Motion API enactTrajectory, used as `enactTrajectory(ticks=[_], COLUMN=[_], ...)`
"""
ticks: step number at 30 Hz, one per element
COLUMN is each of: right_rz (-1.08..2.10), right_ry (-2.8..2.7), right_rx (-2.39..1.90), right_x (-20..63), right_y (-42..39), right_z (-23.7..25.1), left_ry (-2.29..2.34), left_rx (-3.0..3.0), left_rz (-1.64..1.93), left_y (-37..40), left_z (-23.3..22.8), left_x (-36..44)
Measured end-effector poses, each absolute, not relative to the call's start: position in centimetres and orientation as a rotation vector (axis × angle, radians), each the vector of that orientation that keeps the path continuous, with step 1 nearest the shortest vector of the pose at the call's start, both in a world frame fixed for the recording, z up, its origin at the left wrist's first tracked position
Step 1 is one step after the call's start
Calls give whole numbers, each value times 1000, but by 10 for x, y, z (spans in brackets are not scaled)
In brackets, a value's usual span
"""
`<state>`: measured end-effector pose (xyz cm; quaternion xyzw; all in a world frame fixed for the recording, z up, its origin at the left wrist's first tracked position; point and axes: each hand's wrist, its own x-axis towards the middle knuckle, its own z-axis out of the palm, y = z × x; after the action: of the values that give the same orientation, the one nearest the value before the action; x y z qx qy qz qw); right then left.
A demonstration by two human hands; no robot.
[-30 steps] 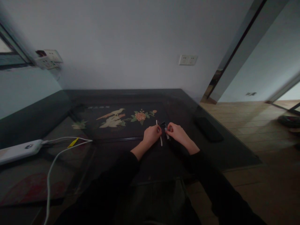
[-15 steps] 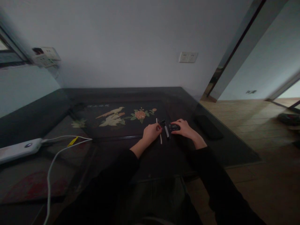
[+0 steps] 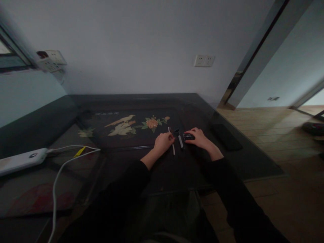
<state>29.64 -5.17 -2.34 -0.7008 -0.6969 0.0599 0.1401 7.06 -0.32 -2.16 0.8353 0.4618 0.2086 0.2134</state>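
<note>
My left hand (image 3: 163, 144) pinches a thin white stick (image 3: 173, 149) at its middle, both ends showing past the fingers. To the right of the stick lies a razor-like thing (image 3: 180, 141) with a dark, wide head and a grey and black handle, touched by neither hand as far as I can see. My right hand (image 3: 198, 137) is closed round a small glossy black object (image 3: 188, 136), thumb on the near side and fingers on the far side. Its kind is too dark to tell. Both hands rest low at the table.
A dark glossy table (image 3: 141, 168) carries a bird-and-flower picture (image 3: 121, 130). A flat black phone-like slab (image 3: 226, 136) lies right of my right hand. At the left is a white power strip (image 3: 22, 161) with a white cable (image 3: 57, 179) and yellow tag (image 3: 79, 152). A wall (image 3: 131, 50) stands behind.
The view has shifted very slightly. Both hands and the things near them keep practically the same places and grips.
</note>
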Motion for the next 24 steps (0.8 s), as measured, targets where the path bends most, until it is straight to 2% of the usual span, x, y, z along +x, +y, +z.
enactTrajectory(ticks=[7, 13, 20, 24], right_rz=[204, 46, -258, -223], right_ry=[-2022, -2015, -2024, -2039], right_rx=[-1972, -1840, -2081, -2202], right_x=[290, 276, 235, 224], right_y=[-54, -53, -59, -58], right_z=[-18, -14, -7, -7], left_ry=[1290, 1294, 1287, 1305], left_rx=[2355, 2357, 2391, 2397], left_rz=[564, 545, 536, 525], left_y=[0, 2, 4, 3], left_z=[-22, -19, -20, -21], left_x=[68, 64, 63, 62])
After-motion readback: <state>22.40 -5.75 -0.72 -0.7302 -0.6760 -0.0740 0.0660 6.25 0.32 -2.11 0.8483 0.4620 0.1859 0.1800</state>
